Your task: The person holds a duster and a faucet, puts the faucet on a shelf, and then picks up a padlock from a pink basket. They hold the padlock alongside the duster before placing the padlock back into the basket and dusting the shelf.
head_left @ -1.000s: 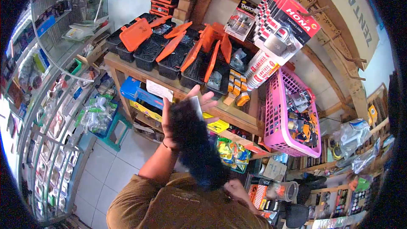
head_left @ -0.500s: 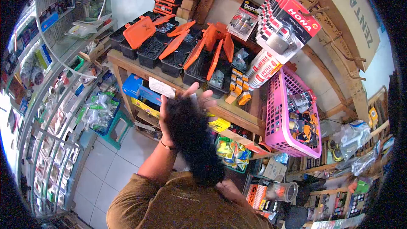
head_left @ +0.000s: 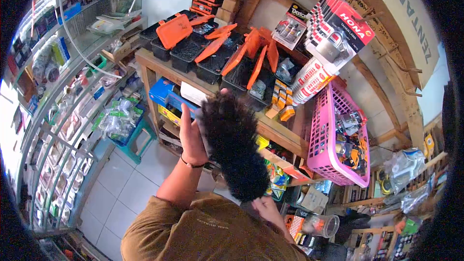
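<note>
A black feather duster (head_left: 234,147) stands slanted in front of me, its fluffy head covering part of the shelf front. My right hand (head_left: 267,211) is closed at the duster's lower end, with the handle itself mostly hidden. Against the left side of the feathers rests my left hand (head_left: 194,140), wearing a thin wristband. Its thumb points up and a fingertip shows above the duster; the other fingers are hidden behind it. Beyond both hands, black boxes with raised orange lids (head_left: 174,31) hold screws or similar small hardware on a wooden shelf (head_left: 203,85).
A pink basket (head_left: 338,174) with packaged parts stands at the right, beside small orange boxes (head_left: 282,100) and white sealant tubes (head_left: 310,81). A padlock pack (head_left: 340,38) hangs above. At the left are a green stool (head_left: 140,141) and a glass display case (head_left: 72,87).
The feather duster has shifted right and down relative to the shelf, along with my right hand. My left hand's fingers, spread past the feathers before, are now mostly behind them. The view has shifted slightly.
</note>
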Action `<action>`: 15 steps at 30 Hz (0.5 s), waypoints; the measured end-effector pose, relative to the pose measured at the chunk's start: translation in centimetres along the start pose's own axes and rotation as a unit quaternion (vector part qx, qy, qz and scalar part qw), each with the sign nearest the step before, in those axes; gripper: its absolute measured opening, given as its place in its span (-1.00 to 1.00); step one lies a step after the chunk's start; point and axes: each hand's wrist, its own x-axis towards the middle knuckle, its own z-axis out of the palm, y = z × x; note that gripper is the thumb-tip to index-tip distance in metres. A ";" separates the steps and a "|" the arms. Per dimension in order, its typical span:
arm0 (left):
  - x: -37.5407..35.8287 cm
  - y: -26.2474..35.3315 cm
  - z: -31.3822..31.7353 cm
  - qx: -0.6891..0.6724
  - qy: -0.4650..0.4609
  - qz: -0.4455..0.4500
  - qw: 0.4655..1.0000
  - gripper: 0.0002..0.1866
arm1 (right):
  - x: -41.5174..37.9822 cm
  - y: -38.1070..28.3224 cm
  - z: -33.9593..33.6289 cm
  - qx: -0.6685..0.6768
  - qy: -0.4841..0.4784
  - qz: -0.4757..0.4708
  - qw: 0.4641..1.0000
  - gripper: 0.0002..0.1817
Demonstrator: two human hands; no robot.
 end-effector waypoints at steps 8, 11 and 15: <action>0.4 0.4 -0.6 -0.101 0.070 0.048 0.991 -0.11 | 0.4 0.2 0.2 0.003 -0.023 0.037 0.999 -0.60; 1.2 0.5 -1.9 -0.017 -0.036 0.052 0.998 -0.09 | 0.2 0.0 0.5 -0.030 -0.031 -0.024 0.999 -0.61; 0.6 0.6 -1.6 -0.025 0.096 0.065 0.993 -0.11 | 0.5 -2.4 0.1 0.051 0.005 0.015 0.999 -0.60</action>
